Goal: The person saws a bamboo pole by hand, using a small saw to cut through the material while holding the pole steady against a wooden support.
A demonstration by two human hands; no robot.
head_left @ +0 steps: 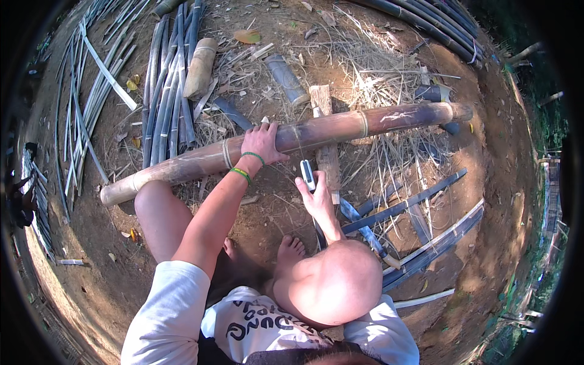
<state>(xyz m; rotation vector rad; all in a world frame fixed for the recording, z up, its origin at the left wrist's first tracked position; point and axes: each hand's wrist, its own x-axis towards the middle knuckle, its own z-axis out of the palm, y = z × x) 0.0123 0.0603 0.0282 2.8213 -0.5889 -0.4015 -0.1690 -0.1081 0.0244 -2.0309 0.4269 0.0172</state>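
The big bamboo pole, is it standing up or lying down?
Lying down: the bamboo pole stretches sideways over a piece of wood, with the left hand on it.

On my feed, the central bamboo pole [331, 130] is mottled brown and tan; I see green wristbands [241, 176] left of centre, a black-lettered white shirt [252, 325] at lower centre.

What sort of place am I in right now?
Probably an outdoor bamboo-working yard: a thick bamboo pole lies under your left hand, long pale strips are piled on bare earth, and tangled fibrous shavings litter the ground.
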